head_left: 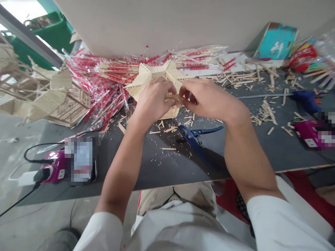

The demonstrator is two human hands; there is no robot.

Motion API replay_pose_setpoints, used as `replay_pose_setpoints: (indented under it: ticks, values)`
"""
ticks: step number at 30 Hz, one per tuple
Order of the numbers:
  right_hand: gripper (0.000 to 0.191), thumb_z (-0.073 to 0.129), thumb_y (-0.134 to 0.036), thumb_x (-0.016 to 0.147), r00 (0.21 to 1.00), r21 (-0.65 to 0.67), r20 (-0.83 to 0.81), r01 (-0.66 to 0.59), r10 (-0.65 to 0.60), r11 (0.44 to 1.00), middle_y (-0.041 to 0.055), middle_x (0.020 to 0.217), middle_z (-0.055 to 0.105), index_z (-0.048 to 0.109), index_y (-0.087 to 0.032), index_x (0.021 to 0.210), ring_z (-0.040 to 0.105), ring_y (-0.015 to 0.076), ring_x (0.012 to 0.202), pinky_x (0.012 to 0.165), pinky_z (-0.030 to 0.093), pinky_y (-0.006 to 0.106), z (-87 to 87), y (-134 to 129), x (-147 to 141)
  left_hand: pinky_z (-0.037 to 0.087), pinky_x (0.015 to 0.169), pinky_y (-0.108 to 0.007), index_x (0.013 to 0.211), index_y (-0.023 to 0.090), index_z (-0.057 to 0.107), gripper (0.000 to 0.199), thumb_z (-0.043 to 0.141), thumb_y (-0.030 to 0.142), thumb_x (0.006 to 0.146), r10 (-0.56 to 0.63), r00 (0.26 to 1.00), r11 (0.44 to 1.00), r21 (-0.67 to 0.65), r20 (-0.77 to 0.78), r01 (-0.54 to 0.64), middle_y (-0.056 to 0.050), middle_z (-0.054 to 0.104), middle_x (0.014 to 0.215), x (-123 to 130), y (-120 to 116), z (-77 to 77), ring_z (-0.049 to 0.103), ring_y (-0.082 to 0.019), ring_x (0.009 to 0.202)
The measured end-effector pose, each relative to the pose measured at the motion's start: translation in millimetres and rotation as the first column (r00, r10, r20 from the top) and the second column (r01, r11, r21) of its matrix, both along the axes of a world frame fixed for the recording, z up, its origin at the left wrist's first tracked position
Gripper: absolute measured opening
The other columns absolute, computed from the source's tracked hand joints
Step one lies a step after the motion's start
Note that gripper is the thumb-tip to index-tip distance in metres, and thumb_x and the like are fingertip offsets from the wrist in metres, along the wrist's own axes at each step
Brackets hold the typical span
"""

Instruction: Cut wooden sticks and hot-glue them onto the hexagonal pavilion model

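A star-shaped piece built from thin wooden sticks (159,71) lies on the dark table, partly hidden beneath my hands. My left hand (157,99) is over its left and middle part, thumb and index finger curled towards each other. Beside it on the right, my right hand (202,97) has its fingertips pinched together, close to the left fingertips at the piece's near right side. What the fingertips hold is too small and covered to name. Nearer to me lies a blue hand cutter (195,139) with its handles spread, among short cut stick pieces (170,129).
Plastic-wrapped bundles of red-and-tan sticks (91,80) line the wall. A stick-built model (44,94) stands left. A phone (82,160) and purple power strip (56,165) lie front left. At right are a blue glue gun (305,99), another purple strip (309,132) and a turquoise box (277,42).
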State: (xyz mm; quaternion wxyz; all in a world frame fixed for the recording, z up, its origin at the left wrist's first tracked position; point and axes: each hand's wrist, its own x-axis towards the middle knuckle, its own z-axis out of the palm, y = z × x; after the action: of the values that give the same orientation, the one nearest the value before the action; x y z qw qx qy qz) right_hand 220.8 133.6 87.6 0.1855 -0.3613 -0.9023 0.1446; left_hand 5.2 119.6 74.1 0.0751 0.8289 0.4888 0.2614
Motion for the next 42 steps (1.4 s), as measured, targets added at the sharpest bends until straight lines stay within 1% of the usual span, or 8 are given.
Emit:
replay_pose_setpoints:
  ticks: [5,10,14,17,20,28,36,42]
  values:
    - [0.013,0.066,-0.027,0.095,1.0,-0.014,0.011,0.001,-0.001,1.0,0.0104,0.107,0.069,0.066,-0.021,0.107,0.062,0.0276,0.098,0.084,0.045,0.038,-0.7,1.1,-0.4,0.052,0.097,-0.042,0.099,0.024,0.074,0.012,0.081,0.023,0.088,0.009,1.0,1.0,0.003,0.004,-0.009,-0.006,0.072,0.105,0.9,-0.5,-0.4,0.066,-0.027,0.108]
    - [0.012,0.067,-0.028,0.096,1.0,-0.06,0.024,-0.015,0.016,0.998,0.0089,0.104,0.069,0.067,-0.021,0.105,0.062,0.0265,0.096,0.083,0.044,0.038,6.4,-0.4,6.4,0.051,0.099,-0.045,0.099,0.025,0.074,0.012,0.08,0.027,0.089,0.0,1.0,0.999,-0.032,0.019,0.001,-0.007,0.072,0.104,-0.3,-0.4,1.9,0.066,-0.028,0.107]
    - [0.028,0.082,-0.029,0.084,0.998,-0.069,0.058,-0.01,0.015,0.998,0.0086,0.108,0.067,0.066,-0.02,0.105,0.063,0.0281,0.097,0.083,0.045,0.038,8.4,-3.5,6.3,0.052,0.1,-0.046,0.099,0.025,0.075,0.011,0.079,0.027,0.089,0.002,1.0,0.999,-0.053,0.031,-0.001,-0.007,0.071,0.104,-0.2,-0.7,3.3,0.066,-0.029,0.107]
    - [0.034,0.083,-0.019,0.08,0.997,-0.022,0.081,-0.007,0.009,1.0,0.0105,0.116,0.064,0.064,-0.019,0.108,0.063,0.0284,0.099,0.082,0.045,0.038,5.4,-5.3,0.6,0.051,0.103,-0.045,0.101,0.025,0.077,0.011,0.077,0.026,0.09,0.003,0.999,0.998,-0.059,0.044,0.0,-0.007,0.072,0.105,0.8,-1.3,3.2,0.066,-0.028,0.11]
    - [0.031,0.075,-0.013,0.083,0.996,-0.003,0.086,-0.007,0.007,1.0,0.0111,0.118,0.064,0.063,-0.02,0.111,0.063,0.0281,0.1,0.081,0.045,0.038,3.4,-6.1,-4.1,0.05,0.105,-0.044,0.102,0.025,0.078,0.012,0.076,0.025,0.09,0.014,0.999,0.997,-0.072,0.038,-0.011,-0.006,0.072,0.106,1.2,-1.9,2.8,0.066,-0.028,0.111]
    - [0.028,0.071,-0.023,0.091,0.996,-0.035,0.083,-0.023,0.026,0.999,0.0116,0.118,0.064,0.065,-0.02,0.118,0.062,0.028,0.1,0.082,0.045,0.038,5.6,-4.6,-1.0,0.05,0.105,-0.046,0.101,0.025,0.077,0.01,0.077,0.027,0.091,0.002,0.999,0.999,-0.049,0.049,0.001,-0.006,0.072,0.106,1.4,-2.9,1.5,0.066,-0.027,0.112]
    - [0.024,0.075,-0.028,0.09,0.999,-0.072,0.033,-0.024,0.026,0.997,0.0111,0.114,0.064,0.066,-0.02,0.111,0.062,0.0293,0.104,0.089,0.044,0.04,7.1,-4.3,0.4,0.052,0.099,-0.048,0.095,0.026,0.076,0.008,0.081,0.026,0.088,-0.006,0.998,1.0,-0.017,0.062,0.007,-0.007,0.072,0.102,3.0,-1.2,0.2,0.066,-0.029,0.108]
    - [0.022,0.074,-0.026,0.09,0.999,-0.065,0.033,-0.022,0.024,0.998,0.0111,0.115,0.064,0.066,-0.02,0.109,0.062,0.0295,0.104,0.087,0.045,0.039,5.7,-4.1,0.3,0.05,0.1,-0.046,0.098,0.023,0.073,0.009,0.076,0.029,0.092,0.004,0.999,0.999,-0.038,0.032,-0.002,-0.006,0.071,0.104,3.2,-1.7,0.7,0.063,-0.026,0.109]
